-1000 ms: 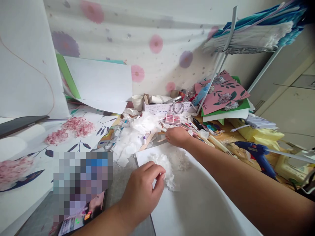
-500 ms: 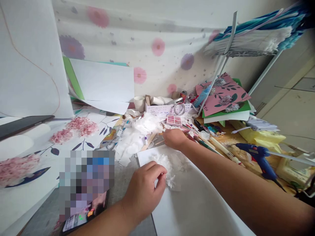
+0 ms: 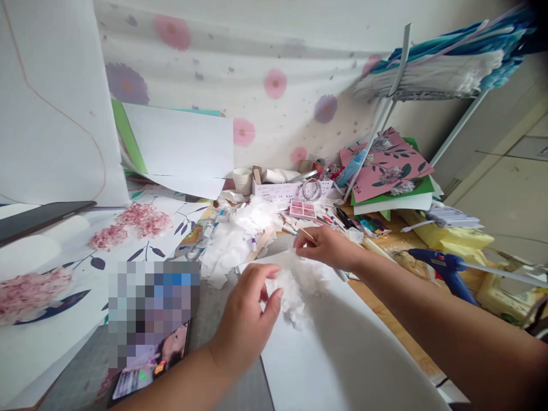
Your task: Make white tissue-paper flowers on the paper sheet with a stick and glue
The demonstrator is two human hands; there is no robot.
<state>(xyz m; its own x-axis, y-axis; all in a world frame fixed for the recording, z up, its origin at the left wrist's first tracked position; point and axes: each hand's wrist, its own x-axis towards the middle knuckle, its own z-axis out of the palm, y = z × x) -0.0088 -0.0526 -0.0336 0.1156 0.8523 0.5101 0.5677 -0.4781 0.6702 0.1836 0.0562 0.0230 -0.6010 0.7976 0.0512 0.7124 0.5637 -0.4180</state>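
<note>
White ruffled paper petals (image 3: pixel 291 294) form a cluster on a large white sheet (image 3: pixel 338 348). My left hand (image 3: pixel 252 311) is at the cluster's left edge, thumb and fingers apart, with nothing seen between them. Above the sheet's far edge, my right hand (image 3: pixel 323 246) pinches a thin wooden stick (image 3: pixel 307 234), its fingers curled just behind the petals. A heap of loose white paper pieces (image 3: pixel 235 234) lies beyond my left hand.
A phone (image 3: pixel 149 354) lies at the lower left beside pink paper flowers (image 3: pixel 143 221). Brushes and a pink palette (image 3: pixel 302 209) sit behind my right hand. To the right is a blue glue gun (image 3: pixel 445 265); paper cups (image 3: pixel 242 181) stand at the back.
My right hand has come back from the tools toward the petals, a thin stick now showing in its fingers. My left hand's thumb and fingers have spread apart.
</note>
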